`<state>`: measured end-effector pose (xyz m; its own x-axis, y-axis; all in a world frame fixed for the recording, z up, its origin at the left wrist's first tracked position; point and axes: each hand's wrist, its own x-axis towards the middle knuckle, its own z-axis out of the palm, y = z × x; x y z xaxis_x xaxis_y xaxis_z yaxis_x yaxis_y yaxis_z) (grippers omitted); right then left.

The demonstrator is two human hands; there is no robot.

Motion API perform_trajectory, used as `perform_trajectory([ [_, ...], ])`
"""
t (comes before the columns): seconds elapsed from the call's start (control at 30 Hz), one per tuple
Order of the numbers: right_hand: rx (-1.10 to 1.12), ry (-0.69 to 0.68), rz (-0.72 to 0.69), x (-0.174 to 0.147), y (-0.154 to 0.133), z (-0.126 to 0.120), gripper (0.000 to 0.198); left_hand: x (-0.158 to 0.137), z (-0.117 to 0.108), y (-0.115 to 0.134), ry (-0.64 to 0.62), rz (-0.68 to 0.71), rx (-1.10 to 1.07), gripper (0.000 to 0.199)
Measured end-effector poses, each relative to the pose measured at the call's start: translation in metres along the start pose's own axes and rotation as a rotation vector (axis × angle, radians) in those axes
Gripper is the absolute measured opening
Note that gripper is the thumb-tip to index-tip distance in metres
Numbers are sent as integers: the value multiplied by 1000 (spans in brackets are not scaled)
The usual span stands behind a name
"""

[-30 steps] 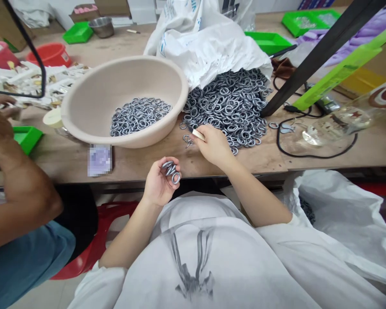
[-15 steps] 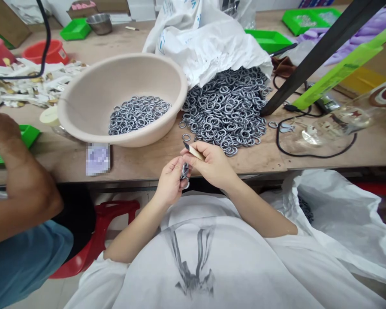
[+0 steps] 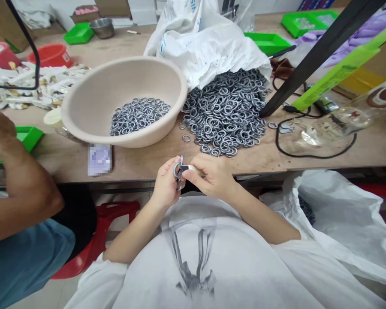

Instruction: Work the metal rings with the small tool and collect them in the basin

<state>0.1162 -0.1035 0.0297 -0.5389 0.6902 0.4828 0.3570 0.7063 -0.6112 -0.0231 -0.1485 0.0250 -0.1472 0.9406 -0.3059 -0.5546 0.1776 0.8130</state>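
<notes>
Several grey rings (image 3: 176, 171) are gripped in my left hand (image 3: 164, 185), one of them standing up past the fingertips. My right hand (image 3: 215, 177) is closed around a small knife (image 3: 184, 168) with a dark blade and a pale handle. The blade's tip reaches the upright ring; whether it touches is too small to tell. Just beyond my hands, a heap of grey rings (image 3: 227, 116) spills from a white sack (image 3: 212, 51). To its left stands a beige basin (image 3: 125, 75) with more grey rings (image 3: 140, 115) at its bottom.
A dark slanted post (image 3: 312, 64) rises right of the heap, beside a black cable (image 3: 312, 153) and a clear bottle (image 3: 337, 122). At left, a co-worker's arm (image 3: 25, 171) rests near a green tray (image 3: 28, 136). An open white bag (image 3: 347, 219) hangs below the table's right edge.
The knife has swung from pointing up and away to pointing left, its blade now at a ring. That ring now sticks up from my left hand. Both hands have dropped slightly toward me.
</notes>
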Motion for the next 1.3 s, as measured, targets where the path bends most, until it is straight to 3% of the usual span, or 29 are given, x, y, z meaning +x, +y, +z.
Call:
perform_trajectory([
  [0.13, -90, 2, -61, -2, -1, 2, 44, 0, 2, -1, 11, -8, 4, 48],
  [0.3, -86, -31, -26, 0, 3, 2, 46, 0, 0, -3, 11, 11, 28, 49],
  [0.47, -36, 55, 268, 7, 22, -4, 47, -3, -4, -7, -88, 24, 135, 49],
  [0.53, 57, 90, 318, 7, 21, -5, 45, -2, -5, -9, -82, 20, 141, 49],
  [0.77, 361, 38, 269, -2, -7, 11, 25, 8, -15, -16, 69, 289, 189, 43],
  [0.9, 626, 45, 370, -2, -2, 19, 21, 8, -14, -11, 64, 130, 85, 44],
  [1.03, 912, 98, 440, -2, 3, 28, 32, 5, -10, -8, -13, -92, -14, 52],
  [1.3, 920, 158, 492, -3, 4, 32, 41, 0, -10, -8, -69, -60, 9, 42],
])
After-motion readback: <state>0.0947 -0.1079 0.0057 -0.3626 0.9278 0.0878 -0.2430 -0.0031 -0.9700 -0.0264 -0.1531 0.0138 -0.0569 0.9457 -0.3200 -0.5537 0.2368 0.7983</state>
